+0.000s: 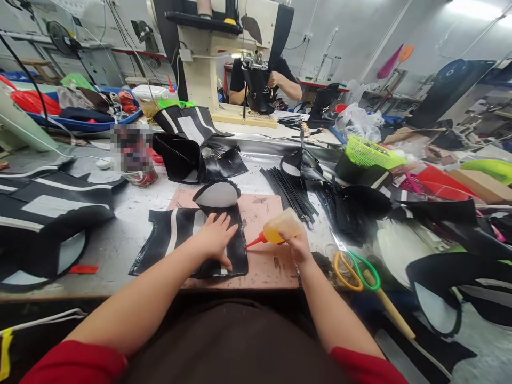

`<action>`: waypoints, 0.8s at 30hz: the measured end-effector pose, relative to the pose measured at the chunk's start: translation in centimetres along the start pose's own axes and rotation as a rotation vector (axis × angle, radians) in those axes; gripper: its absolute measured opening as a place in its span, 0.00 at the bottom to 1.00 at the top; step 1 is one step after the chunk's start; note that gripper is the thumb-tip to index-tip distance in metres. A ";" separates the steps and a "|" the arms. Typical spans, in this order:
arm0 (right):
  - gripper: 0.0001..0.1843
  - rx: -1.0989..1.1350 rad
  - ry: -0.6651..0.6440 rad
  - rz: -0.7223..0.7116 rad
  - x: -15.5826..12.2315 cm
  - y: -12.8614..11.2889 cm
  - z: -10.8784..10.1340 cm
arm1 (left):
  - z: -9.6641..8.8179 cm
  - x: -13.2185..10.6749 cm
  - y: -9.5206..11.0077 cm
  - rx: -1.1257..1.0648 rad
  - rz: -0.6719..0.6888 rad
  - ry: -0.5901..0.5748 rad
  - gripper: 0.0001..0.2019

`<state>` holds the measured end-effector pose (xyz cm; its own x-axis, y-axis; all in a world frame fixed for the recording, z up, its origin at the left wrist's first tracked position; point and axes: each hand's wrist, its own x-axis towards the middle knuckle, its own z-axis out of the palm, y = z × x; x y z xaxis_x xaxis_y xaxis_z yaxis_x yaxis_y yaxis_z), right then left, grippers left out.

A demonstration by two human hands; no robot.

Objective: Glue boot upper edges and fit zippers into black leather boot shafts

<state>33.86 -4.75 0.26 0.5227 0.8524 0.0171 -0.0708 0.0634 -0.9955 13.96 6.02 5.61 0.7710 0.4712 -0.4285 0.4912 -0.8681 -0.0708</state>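
Note:
My left hand (216, 237) lies flat, fingers spread, on a black glossy leather piece with white stripes (168, 242) that rests on a pinkish work board (264, 261). My right hand (296, 244) grips a yellow squeeze bottle (281, 226) held sideways; its red nozzle (255, 241) points left at the right edge of the leather piece. A rounded piece with a white lining (216, 194) lies just beyond my left hand.
Scissors with yellow and green handles (356, 269) lie right of the board. Black strips (290, 193), stacked black pieces (192, 149), a green basket (370, 153) and a sewing machine (224, 53) fill the bench. Another person's arm (286, 85) works behind the machine.

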 end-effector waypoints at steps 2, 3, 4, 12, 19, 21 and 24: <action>0.27 0.021 0.034 -0.013 -0.3 0.2 0.0 | -0.1 0.0 0.1 0.003 0.005 0.009 0.56; 0.26 0.034 0.046 -0.015 -0.4 0.2 0.0 | 0.0 0.0 0.1 0.006 0.006 0.012 0.56; 0.26 0.045 0.052 -0.014 -0.5 0.3 0.0 | 0.0 0.1 0.1 0.008 0.006 0.012 0.56; 0.26 0.034 0.019 -0.005 -1.4 0.7 -0.2 | 0.1 0.3 0.2 0.008 -0.017 0.015 0.55; 0.24 0.000 -0.099 0.003 -2.6 0.6 -1.2 | 0.2 0.5 0.1 -0.012 0.001 0.001 0.56; 0.24 -0.034 -0.095 -0.008 -2.9 0.6 -1.6 | 0.3 0.5 0.1 -0.013 0.001 0.001 0.57; 0.24 -0.062 -0.078 -0.022 -3.2 0.3 -1.9 | 0.4 0.6 0.1 -0.014 -0.010 -0.006 0.57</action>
<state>33.79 -8.49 -0.28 0.4556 0.8891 0.0440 -0.0059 0.0525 -0.9986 14.33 6.14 4.98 0.7633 0.4793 -0.4332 0.5051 -0.8608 -0.0623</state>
